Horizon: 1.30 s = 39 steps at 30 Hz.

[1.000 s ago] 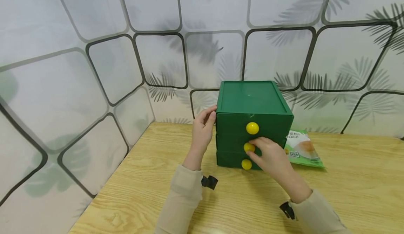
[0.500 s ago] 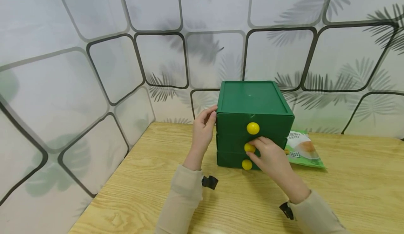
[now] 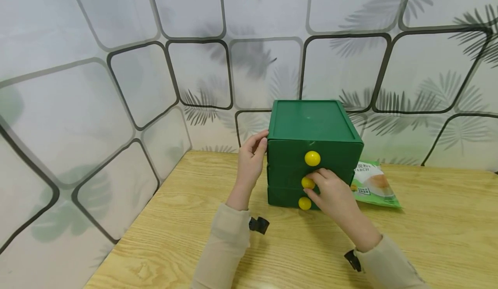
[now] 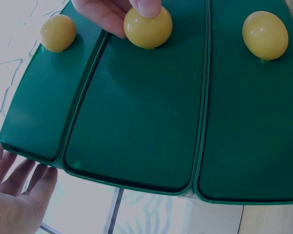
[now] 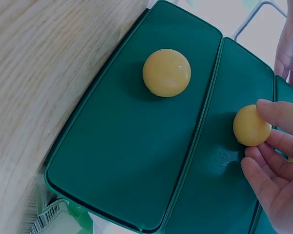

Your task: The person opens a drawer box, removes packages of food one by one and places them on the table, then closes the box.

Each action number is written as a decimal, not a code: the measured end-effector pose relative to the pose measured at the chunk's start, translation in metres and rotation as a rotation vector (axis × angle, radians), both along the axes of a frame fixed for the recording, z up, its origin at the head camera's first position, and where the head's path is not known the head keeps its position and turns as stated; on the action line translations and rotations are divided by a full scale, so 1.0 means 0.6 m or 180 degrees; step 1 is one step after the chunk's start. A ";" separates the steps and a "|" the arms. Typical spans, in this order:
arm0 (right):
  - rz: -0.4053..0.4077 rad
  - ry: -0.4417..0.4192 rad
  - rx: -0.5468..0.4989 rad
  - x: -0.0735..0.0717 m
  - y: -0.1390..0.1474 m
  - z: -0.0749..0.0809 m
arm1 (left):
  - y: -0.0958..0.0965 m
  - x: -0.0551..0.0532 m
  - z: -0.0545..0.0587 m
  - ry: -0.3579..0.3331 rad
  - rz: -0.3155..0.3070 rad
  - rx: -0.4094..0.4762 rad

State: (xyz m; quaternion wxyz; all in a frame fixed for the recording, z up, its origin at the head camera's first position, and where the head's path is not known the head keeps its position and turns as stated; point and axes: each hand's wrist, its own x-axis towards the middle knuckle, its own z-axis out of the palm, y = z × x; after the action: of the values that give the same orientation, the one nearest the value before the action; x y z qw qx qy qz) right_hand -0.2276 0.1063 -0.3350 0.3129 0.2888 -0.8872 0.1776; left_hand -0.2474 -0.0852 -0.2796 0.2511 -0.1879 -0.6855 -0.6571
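Observation:
A green three-drawer box point(image 3: 313, 121) stands on the table, each drawer front bearing a round yellow knob. My right hand point(image 3: 335, 196) pinches the middle knob point(image 5: 250, 126) between thumb and fingers; the right wrist view shows this pinch up close. The top knob point(image 3: 312, 158) and the bottom knob point(image 3: 304, 203) are untouched. At the box's upper left edge, the fingers of my left hand point(image 3: 250, 157) rest against its side. In the left wrist view that left hand point(image 4: 19, 197) touches the corner of the top drawer's end. All three drawer fronts look level with one another.
A green and white packet of starch point(image 3: 376, 186) lies on the wooden table point(image 3: 435, 224), partly behind the box's right side. Patterned wall covering point(image 3: 264, 72) rises behind and to the left of the table. Black straps point(image 3: 258, 225) show by both wrists.

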 end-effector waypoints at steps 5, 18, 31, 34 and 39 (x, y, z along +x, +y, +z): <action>-0.0011 -0.0015 0.0027 0.001 -0.001 0.001 | -0.001 -0.002 -0.002 0.0021 0.0002 0.0023; -0.0080 -0.0162 0.0032 -0.001 -0.001 0.003 | -0.006 -0.041 -0.035 0.0154 0.0003 0.0013; -0.0070 -0.0150 0.0024 0.000 -0.002 0.004 | -0.006 -0.039 -0.033 0.0101 -0.0013 0.0034; -0.0063 -0.0158 0.0015 0.001 -0.003 0.004 | -0.006 -0.036 -0.030 0.0072 -0.0038 0.0056; -0.0043 -0.0146 0.0024 0.002 -0.003 0.005 | -0.003 -0.015 -0.013 0.0028 -0.0048 0.0056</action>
State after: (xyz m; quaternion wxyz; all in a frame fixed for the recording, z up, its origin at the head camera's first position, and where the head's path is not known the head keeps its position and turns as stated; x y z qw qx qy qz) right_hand -0.2266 0.1046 -0.3322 0.2925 0.2798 -0.8968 0.1787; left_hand -0.2564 -0.0868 -0.2875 0.2508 -0.1937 -0.6771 -0.6642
